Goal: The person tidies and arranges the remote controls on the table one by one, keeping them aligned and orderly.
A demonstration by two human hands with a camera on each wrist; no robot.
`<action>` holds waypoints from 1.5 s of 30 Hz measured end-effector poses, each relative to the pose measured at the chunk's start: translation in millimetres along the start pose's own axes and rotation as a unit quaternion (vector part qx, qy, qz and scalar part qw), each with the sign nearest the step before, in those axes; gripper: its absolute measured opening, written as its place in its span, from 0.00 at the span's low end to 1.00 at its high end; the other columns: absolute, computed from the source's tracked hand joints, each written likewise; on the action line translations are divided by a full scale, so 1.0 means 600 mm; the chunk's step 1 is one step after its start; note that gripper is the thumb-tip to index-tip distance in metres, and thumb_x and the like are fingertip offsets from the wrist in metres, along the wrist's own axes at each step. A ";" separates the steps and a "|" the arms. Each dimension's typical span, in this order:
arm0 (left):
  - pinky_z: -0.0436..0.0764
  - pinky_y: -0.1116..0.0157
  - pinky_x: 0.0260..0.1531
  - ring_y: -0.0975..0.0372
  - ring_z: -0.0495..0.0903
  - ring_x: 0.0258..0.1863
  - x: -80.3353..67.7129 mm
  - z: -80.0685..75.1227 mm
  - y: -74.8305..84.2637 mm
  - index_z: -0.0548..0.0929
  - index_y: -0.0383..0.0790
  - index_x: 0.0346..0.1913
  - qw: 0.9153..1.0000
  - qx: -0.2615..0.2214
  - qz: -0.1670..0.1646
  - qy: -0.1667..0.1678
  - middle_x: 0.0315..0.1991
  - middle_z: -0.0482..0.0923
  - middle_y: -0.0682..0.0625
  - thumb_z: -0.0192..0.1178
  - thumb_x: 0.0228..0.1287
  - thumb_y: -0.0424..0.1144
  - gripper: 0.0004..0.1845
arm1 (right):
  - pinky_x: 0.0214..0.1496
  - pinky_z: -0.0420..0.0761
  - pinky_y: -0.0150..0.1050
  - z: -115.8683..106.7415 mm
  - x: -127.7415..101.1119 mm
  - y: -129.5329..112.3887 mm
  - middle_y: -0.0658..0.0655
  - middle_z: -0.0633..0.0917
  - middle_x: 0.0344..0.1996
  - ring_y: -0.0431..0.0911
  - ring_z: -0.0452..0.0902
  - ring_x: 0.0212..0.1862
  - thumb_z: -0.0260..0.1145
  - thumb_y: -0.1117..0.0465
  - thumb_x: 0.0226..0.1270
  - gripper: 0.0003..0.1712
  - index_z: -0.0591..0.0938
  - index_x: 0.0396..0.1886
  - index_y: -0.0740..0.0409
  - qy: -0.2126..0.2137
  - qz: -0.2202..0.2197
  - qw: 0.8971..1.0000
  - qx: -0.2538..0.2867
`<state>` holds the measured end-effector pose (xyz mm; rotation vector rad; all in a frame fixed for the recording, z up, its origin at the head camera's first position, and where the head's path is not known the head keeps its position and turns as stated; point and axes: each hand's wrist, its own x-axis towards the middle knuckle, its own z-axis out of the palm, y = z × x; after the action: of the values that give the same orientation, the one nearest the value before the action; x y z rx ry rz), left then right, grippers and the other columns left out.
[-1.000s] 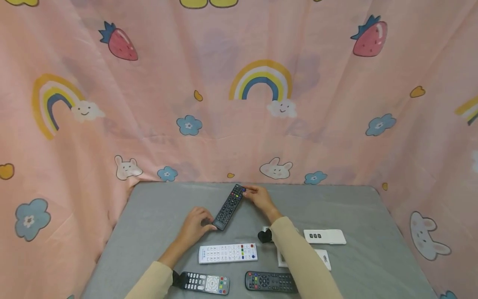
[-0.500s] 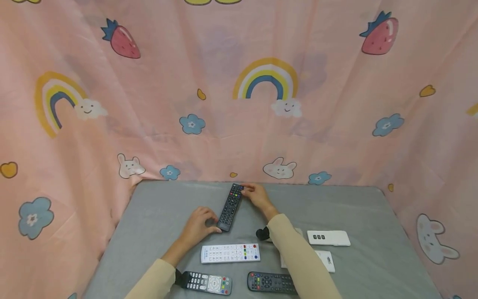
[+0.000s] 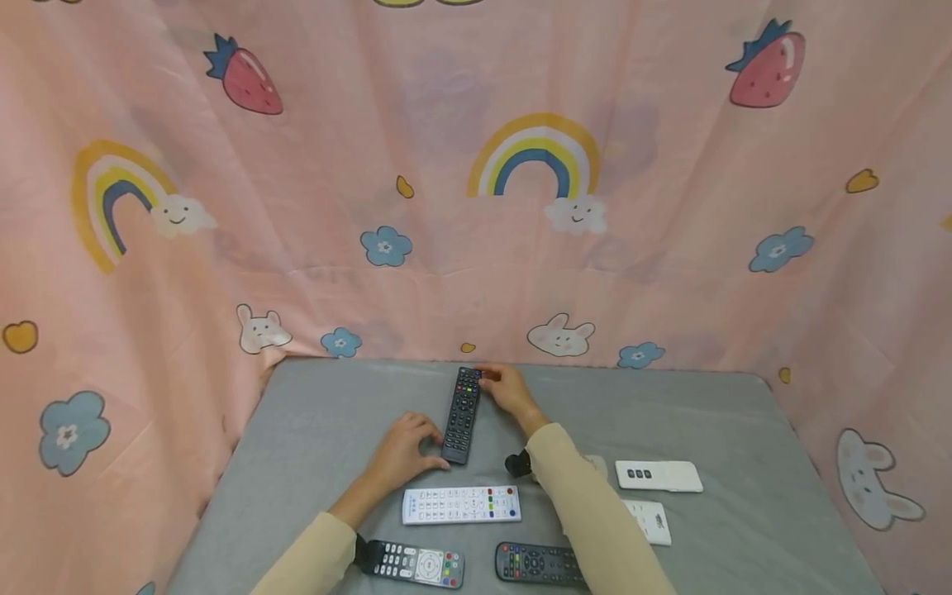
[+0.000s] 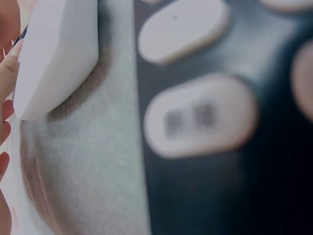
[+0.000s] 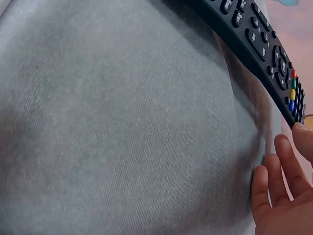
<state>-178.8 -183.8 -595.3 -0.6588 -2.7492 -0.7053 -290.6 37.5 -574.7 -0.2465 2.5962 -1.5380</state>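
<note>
Black remote (image 3: 463, 414) was laid lengthwise mid-table (image 3: 320, 413) (grey cloth), pinched at its 12 o'clock end by the right hand (image 3: 507, 389) and touched at its 6 o'clock end by the left hand (image 3: 405, 450), fingers curled. White remote (image 3: 461, 504) lay at 6 o'clock.

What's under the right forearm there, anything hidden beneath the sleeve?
Under the right sleeve a white remote and a black remote each stick out partway on the grey table. Their covered ends, and anything else beneath the arm, cannot be seen.
</note>
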 end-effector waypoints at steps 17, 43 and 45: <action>0.76 0.62 0.46 0.66 0.73 0.39 -0.001 0.008 -0.007 0.83 0.53 0.31 1.000 0.017 -0.010 0.001 0.36 0.81 0.60 0.78 0.34 0.60 0.23 | 0.64 0.76 0.54 0.022 0.011 -0.010 0.65 0.84 0.54 0.58 0.79 0.58 0.62 0.68 0.69 0.19 0.81 0.59 0.61 -0.018 0.015 0.999 -0.035; 0.75 0.61 0.45 0.65 0.71 0.39 0.006 0.005 -0.002 0.83 0.52 0.33 0.997 0.003 -0.060 -0.040 0.39 0.79 0.59 0.77 0.38 0.61 0.23 | 0.64 0.74 0.55 0.033 0.021 -0.011 0.62 0.82 0.55 0.55 0.76 0.57 0.62 0.66 0.68 0.20 0.82 0.60 0.53 -0.030 0.048 0.994 -0.089; 0.74 0.61 0.44 0.65 0.71 0.39 0.005 0.005 -0.002 0.83 0.52 0.33 0.998 0.000 -0.060 -0.036 0.39 0.78 0.59 0.77 0.37 0.61 0.23 | 0.63 0.74 0.54 0.035 0.022 -0.011 0.62 0.83 0.54 0.55 0.76 0.55 0.63 0.66 0.68 0.20 0.82 0.60 0.53 -0.029 0.047 0.994 -0.092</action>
<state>-182.3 -182.3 -597.2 -0.5322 -2.8743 -0.7187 -299.5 14.0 -579.2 -0.1803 2.6634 -1.2456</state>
